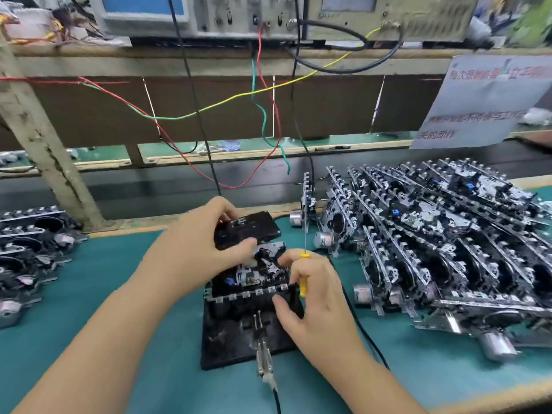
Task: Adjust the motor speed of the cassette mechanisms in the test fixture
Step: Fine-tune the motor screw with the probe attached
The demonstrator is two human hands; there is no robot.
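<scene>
A black test fixture (227, 339) lies on the green mat in front of me, with a cassette mechanism (254, 279) seated in it. My left hand (194, 249) grips a black cassette (248, 230) just above the mechanism's far side. My right hand (316, 297) holds a yellow-handled screwdriver (303, 282) upright between its fingers, its thin shaft pointing up. That hand's thumb and fingers also rest on the mechanism's right front corner. A metal toggle clamp (263, 351) sits at the fixture's near edge.
Several cassette mechanisms (448, 249) are stacked on the right, and more (27, 249) lie on the left. Test instruments (268, 13) stand on the shelf above, with red, green, yellow and black wires (268, 115) hanging down. A paper notice (478, 100) hangs at right.
</scene>
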